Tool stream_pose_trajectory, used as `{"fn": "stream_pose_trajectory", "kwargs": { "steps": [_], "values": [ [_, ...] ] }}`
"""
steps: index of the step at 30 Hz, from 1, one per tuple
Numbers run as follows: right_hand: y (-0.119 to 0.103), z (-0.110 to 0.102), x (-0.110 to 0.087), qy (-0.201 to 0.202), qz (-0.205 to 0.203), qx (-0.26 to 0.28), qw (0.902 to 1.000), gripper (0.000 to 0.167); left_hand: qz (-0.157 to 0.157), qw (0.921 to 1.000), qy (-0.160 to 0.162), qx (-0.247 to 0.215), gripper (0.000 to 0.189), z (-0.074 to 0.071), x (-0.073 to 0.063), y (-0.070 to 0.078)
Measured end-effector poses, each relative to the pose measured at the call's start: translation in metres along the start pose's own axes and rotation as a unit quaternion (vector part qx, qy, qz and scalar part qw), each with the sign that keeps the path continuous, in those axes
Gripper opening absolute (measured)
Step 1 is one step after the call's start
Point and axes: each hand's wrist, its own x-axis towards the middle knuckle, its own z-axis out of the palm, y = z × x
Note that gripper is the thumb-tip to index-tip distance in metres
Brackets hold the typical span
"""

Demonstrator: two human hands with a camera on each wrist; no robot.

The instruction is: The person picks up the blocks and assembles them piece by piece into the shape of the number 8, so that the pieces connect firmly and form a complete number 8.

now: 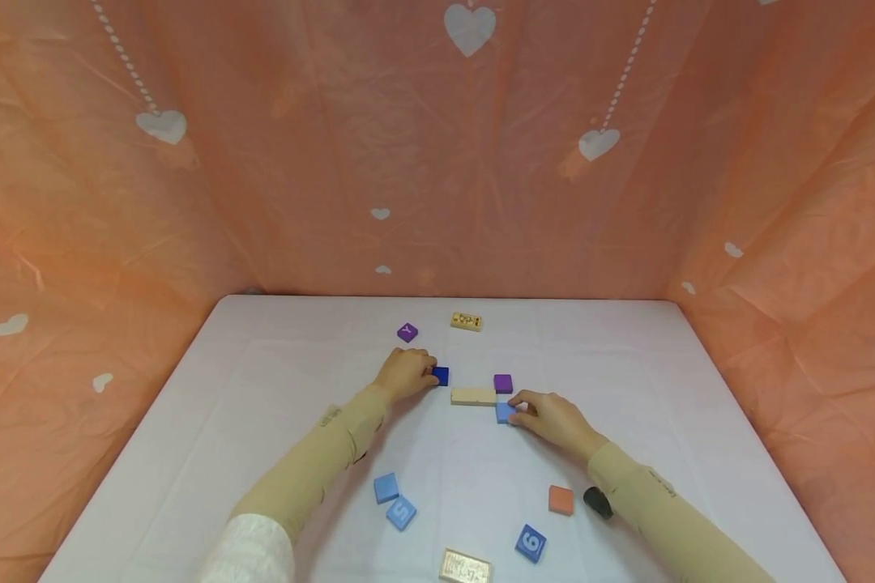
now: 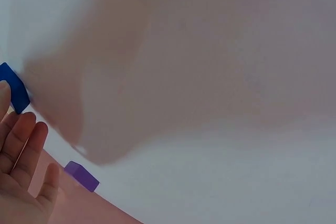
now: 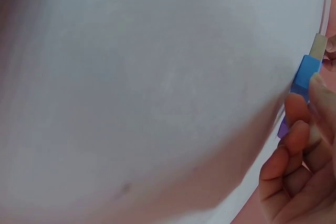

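Note:
My left hand (image 1: pixel 407 372) pinches a dark blue square tile (image 1: pixel 441 376) between thumb and fingers; the left wrist view shows the blue tile (image 2: pixel 17 90) at its left edge. My right hand (image 1: pixel 554 419) pinches a light blue tile (image 1: pixel 505 413), seen as a blue block (image 3: pixel 307 72) under the thumb in the right wrist view. Between the hands lies a plain wooden bar (image 1: pixel 473 397), its right end close to the light blue tile. Just above that end sits a purple tile (image 1: pixel 503 384).
Beyond the left hand lie a purple tile marked Y (image 1: pixel 407 332) and a gold block (image 1: pixel 467 321). Nearer are two light blue tiles (image 1: pixel 386 488), an orange tile (image 1: pixel 561 500), a blue tile marked 9 (image 1: pixel 531 543), another gold block (image 1: pixel 465 566) and a black object (image 1: pixel 598 502) by the right forearm.

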Motion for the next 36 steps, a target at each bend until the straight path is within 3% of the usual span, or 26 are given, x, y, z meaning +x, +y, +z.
{"fn": "stream_pose_trajectory", "kwargs": {
  "steps": [6, 21, 31, 36],
  "values": [
    [-0.0008, -0.0001, -0.0002, -0.001, -0.001, -0.001, 1.0, 0.029, 0.014, 0.9999, 0.009, -0.002, 0.017, 0.0009, -0.0003, 0.0023],
    [-0.0006, -0.0005, 0.0004, -0.006, 0.009, 0.006, 0.9999, 0.029, 0.023, 0.9997, -0.009, 0.004, 0.018, -0.0017, -0.0024, 0.0082],
    [0.0014, 0.0008, 0.0007, -0.007, 0.016, 0.006, 0.9998, 0.029, 0.045, 0.9972, -0.018, 0.056, 0.024, -0.0054, -0.0024, 0.01],
    [0.0023, 0.0009, 0.0011, -0.008, 0.014, 0.008, 0.9998, 0.029, 0.045, 0.9976, -0.021, 0.048, 0.025, -0.0063, -0.0019, 0.0092]
  ]
}}
